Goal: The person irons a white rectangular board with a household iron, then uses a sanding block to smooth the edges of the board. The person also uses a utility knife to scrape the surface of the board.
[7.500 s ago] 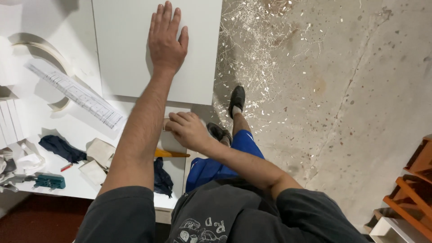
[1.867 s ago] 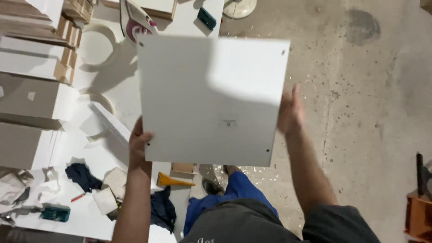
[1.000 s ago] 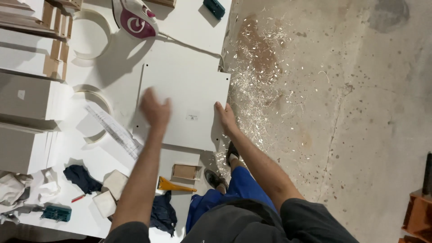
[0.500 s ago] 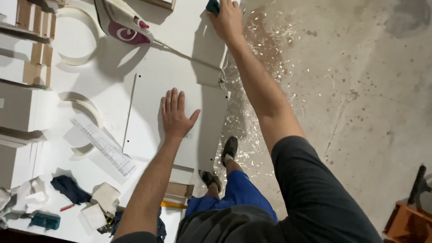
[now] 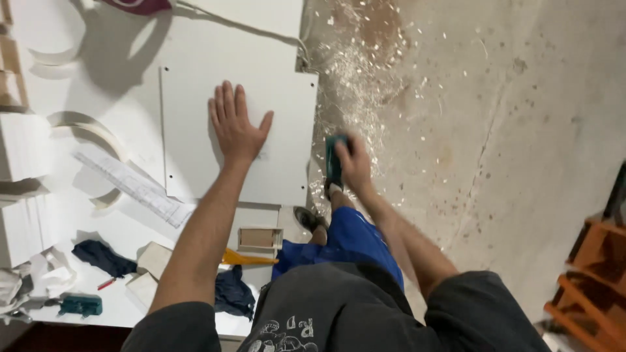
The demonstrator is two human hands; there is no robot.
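At the bottom of the frame, nearest the camera, is the person's dark grey shirt, with blue shorts and a dark shoe just above it. At lower left, on the white worktable, lie a small teal tool, a red pencil, a dark blue cloth and a second dark cloth at the table's edge. Near them sit two pale foam blocks and a yellow plastic scraper. Just above the scraper stands a small open wooden box (what lies inside it cannot be made out).

Further up, in the middle of the frame, the right hand is clenched around a small teal block-shaped tool, held just off the right edge of the flat white rectangular panel; the motion blur hides whether tool and edge are touching. The left hand lies open, palm down with fingers spread, pressed flat on the panel's middle. The panel rests on the worktable, small holes near its corners, its right edge level with the table's edge.

Left of the panel lies a long pale ruler-like strip set diagonally, beside curved white offcuts. White boxy boards stand along the left edge of the frame.

To the right, the concrete floor is strewn with pale wood shavings, thickest just past the table. An orange wooden frame sits at the lower right edge. At the very top left, part of a dark red object shows, with a thin cord running from it across the table.
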